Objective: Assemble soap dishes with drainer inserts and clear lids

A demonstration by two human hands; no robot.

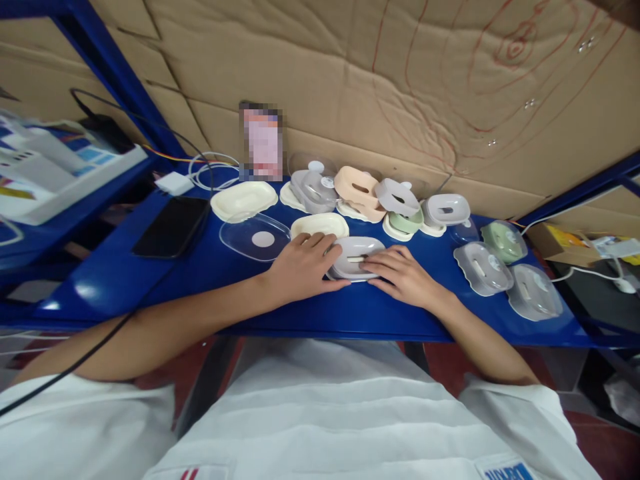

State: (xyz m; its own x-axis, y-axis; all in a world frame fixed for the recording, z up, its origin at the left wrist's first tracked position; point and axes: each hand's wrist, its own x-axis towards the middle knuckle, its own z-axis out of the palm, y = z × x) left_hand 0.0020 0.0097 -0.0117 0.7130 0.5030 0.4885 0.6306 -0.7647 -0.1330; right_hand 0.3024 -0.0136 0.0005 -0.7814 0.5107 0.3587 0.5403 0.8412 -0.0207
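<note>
A light grey oval soap dish point(367, 247) lies on the blue table near its front edge, between my two hands. A short cream-coloured strip shows over the slot in its middle. My left hand point(307, 263) grips its left end, fingers bent at the rim and thumb along the near side. At the right end, my right hand point(400, 272) holds the rim, its fingertips reaching inside. Just behind the dish is a cream tray point(320, 225), partly hidden by my left hand. A clear lid point(240, 241) with a round white sticker lies left of that hand.
Grey, peach point(357, 183) and green point(406, 222) dish parts stand along the cardboard wall point(320, 73). Several lidded soap boxes point(483, 268) sit at the right. Another cream tray point(244, 200), a black phone point(173, 227) and a white charger point(174, 183) are to the left.
</note>
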